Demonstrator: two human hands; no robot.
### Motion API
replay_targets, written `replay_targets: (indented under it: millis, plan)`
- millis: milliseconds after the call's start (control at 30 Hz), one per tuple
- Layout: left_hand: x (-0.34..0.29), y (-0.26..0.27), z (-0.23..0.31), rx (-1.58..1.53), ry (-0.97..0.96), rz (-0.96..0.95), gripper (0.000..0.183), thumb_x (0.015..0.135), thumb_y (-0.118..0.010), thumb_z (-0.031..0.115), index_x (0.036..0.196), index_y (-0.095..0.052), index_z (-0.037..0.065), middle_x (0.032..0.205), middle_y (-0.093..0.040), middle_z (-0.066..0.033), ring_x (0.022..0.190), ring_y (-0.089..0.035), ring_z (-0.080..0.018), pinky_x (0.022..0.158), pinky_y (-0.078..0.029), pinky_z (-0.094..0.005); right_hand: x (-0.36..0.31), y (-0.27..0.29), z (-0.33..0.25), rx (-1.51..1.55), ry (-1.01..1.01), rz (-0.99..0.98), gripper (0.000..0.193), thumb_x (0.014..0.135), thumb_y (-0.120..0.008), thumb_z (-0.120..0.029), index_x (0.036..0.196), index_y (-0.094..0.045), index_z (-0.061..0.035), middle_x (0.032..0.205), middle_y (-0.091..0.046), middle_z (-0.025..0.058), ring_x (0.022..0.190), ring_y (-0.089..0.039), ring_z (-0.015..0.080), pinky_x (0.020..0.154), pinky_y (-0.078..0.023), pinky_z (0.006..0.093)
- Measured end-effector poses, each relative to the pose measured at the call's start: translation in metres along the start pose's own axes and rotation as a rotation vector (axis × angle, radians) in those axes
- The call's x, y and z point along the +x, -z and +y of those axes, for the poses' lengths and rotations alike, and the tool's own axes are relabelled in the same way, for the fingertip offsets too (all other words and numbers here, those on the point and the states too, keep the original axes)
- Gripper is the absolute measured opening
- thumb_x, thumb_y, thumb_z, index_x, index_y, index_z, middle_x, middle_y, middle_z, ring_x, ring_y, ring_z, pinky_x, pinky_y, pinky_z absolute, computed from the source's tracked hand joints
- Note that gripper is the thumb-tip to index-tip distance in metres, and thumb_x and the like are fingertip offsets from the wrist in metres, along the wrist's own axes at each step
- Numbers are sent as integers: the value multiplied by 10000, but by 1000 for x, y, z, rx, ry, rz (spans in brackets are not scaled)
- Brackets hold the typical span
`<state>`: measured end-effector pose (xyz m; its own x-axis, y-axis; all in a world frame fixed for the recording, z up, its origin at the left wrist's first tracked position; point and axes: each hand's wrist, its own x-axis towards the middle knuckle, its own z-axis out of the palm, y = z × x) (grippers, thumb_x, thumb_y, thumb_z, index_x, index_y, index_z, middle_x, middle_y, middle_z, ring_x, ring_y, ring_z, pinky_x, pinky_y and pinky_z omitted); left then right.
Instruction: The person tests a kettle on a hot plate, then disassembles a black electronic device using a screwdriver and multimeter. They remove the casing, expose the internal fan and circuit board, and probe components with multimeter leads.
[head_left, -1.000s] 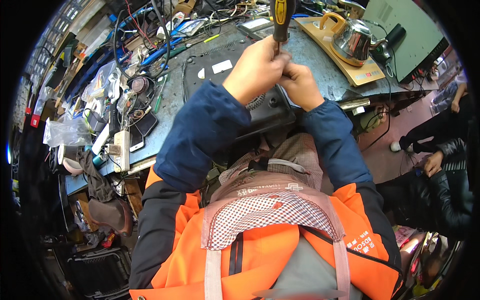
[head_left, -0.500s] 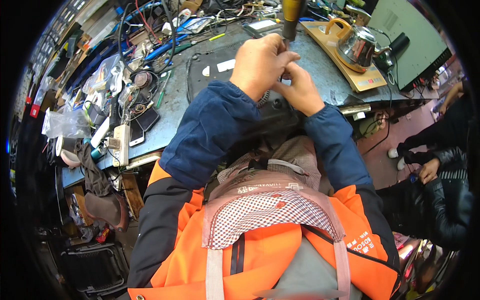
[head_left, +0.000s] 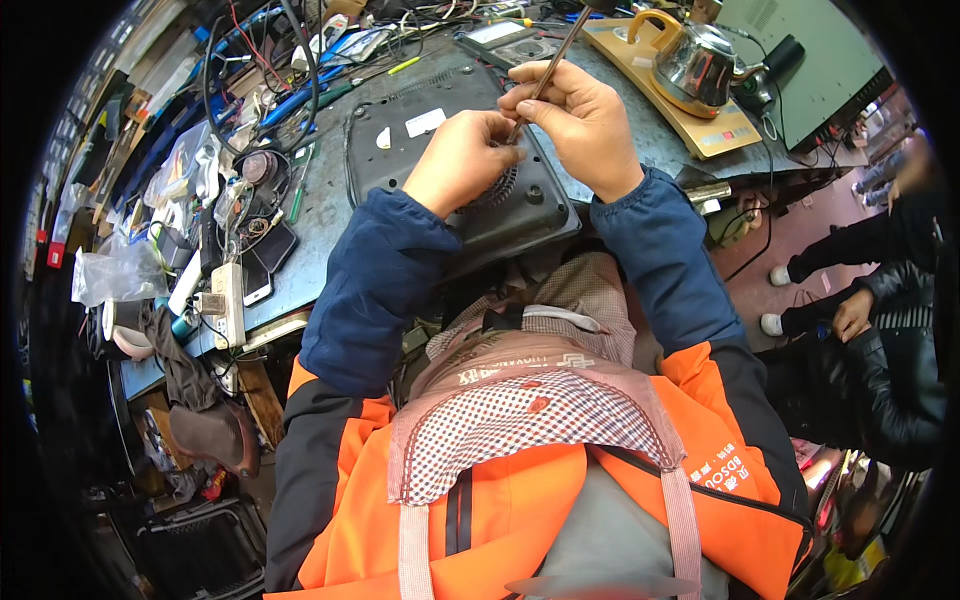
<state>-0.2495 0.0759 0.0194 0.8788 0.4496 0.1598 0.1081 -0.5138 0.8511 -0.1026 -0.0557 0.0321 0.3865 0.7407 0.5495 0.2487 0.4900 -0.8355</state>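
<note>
A long-shafted screwdriver (head_left: 556, 62) slants up and away from me, its handle mostly cut off by the top edge. My right hand (head_left: 588, 125) is closed round the shaft, thumb against fingers, a little above its lower end. Close to that tip, my left hand (head_left: 462, 158) is pinched shut; what its fingertips hold is hidden. Beneath both hands lies a black plastic appliance housing (head_left: 535, 205), underside up, with a round vent grille (head_left: 492, 192) and white labels. My left hand covers part of the grille.
A steel kettle (head_left: 692, 75) stands on a gold-coloured hot plate (head_left: 725, 135) at the far right, beside a grey metal case (head_left: 810, 50). Cables, tools and a phone (head_left: 257, 284) clutter the bench's left side. Another person's hand (head_left: 852, 315) shows at the right.
The screwdriver has gone from nearly upright to slanting, its yellow handle moving up out of sight. My hands have separated slightly, uncovering more of the housing. The view has shifted a little.
</note>
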Motion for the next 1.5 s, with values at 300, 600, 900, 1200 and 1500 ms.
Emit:
replay_targets:
  millis: [300,600,900,1200,1500]
  plan:
    - [-53,120,-57,581,144,491,248,938,-813,170,1118,-815,0,971,-813,-187,896,-794,-320,831,-615,-409,84,9,49,-54,163,230,146,1023,-710,33,1167,-722,13,1009,-827,93,941,-791,140,861,-632,297]
    - [-100,149,-111,704,148,601,278,967,-792,188,1169,-798,-4,1161,-796,-221,1082,-763,-407,962,-588,-447,174,-1,163,-419,23,200,136,986,-733,37,1119,-710,29,976,-798,82,886,-757,146,804,-608,317]
    - [-16,177,-71,270,55,539,289,1022,-805,97,1277,-760,-31,1145,-802,-84,1068,-729,-158,966,-573,-321,172,2,176,-595,47,-14,260,914,-821,-189,1099,-721,-37,983,-766,218,987,-740,451,854,-589,506]
    - [186,166,11,-223,-156,262,673,1065,-719,50,1666,-425,-19,1635,-546,-190,1449,-585,-261,1232,-442,-361,170,-6,176,-750,61,-45,185,843,-703,-83,1027,-720,-67,871,-731,242,885,-742,485,794,-600,554]
    - [243,145,-5,507,-250,823,390,1000,-889,285,1159,-693,-13,1023,-745,-62,868,-661,-143,828,-560,-333,168,-9,174,-699,-2,-54,242,819,-710,-40,1060,-717,-46,905,-760,232,935,-762,467,821,-604,554]
